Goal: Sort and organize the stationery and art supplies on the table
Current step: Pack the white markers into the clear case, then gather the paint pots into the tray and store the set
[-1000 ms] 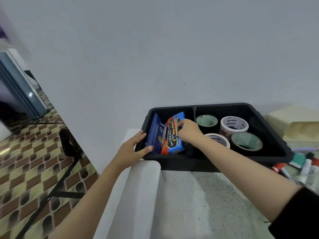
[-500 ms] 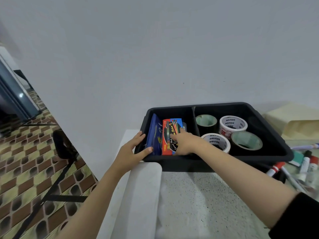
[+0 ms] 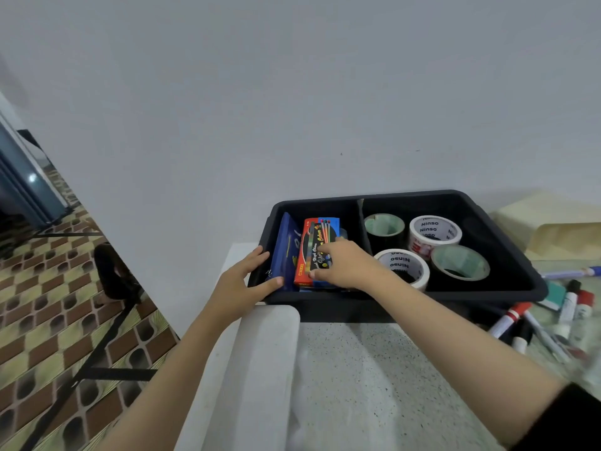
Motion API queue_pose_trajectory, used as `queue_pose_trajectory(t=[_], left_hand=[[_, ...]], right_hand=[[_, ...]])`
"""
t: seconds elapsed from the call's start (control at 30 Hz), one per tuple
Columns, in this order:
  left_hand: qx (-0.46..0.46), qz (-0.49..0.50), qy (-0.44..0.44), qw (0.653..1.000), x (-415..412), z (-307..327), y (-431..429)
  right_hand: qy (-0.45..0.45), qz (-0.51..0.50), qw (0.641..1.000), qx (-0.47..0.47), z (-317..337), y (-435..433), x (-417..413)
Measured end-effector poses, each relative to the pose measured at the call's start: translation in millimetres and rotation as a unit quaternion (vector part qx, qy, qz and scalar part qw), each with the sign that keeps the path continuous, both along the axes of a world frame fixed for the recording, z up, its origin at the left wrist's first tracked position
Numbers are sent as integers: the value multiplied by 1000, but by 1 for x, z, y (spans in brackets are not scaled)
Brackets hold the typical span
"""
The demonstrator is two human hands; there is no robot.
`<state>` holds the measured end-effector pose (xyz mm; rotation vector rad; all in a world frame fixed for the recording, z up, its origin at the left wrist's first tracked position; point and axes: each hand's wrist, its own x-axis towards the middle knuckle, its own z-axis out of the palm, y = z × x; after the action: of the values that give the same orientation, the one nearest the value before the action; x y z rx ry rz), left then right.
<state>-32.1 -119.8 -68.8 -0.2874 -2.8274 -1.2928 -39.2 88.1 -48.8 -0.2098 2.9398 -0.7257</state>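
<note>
Speckled white table (image 3: 374, 369) in the foreground, with a loose heap of red-capped markers (image 3: 512, 317) on its right side, just off the near right corner of the black tray (image 3: 406, 299). The left hand (image 3: 240, 284) holds the tray's near left corner: its thumb lies over the near rim and its fingers are spread along the left wall. The right hand (image 3: 344, 265) reaches into the left compartment, fingers straight and close together, laid flat on the face of the coloured-pencil box (image 3: 309, 245). That box lies tilted and leans on a blue packet (image 3: 285, 252), which stands against the left wall. Beyond the divider (image 3: 362, 219), the right compartment holds four tape rolls lying flat: two white Ninso tape rolls (image 3: 435, 234) and two green-cored tape rolls (image 3: 460, 263), packed close. A cream container (image 3: 559, 229) sits past the tray's far right side, against the plain wall (image 3: 292, 92).
</note>
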Motion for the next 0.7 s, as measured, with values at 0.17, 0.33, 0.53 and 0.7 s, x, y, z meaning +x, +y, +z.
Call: queue_pose_trajectory(t=[0.17,0.33,0.53,0.7], left_hand=[[-118,55,41,991,-1,13,18],[-83,-3,126,989,16,28,71],[-17,-184,117,976,49,32,162],[3,-233,138,963,64,15,246]], right_hand=[[140,17,989,-46,2,31,40],[200,19,979,-30,-11,101,89],[200,-95,974,-39,-24,221,151],[187,-161,967,-57,-33,306,197]])
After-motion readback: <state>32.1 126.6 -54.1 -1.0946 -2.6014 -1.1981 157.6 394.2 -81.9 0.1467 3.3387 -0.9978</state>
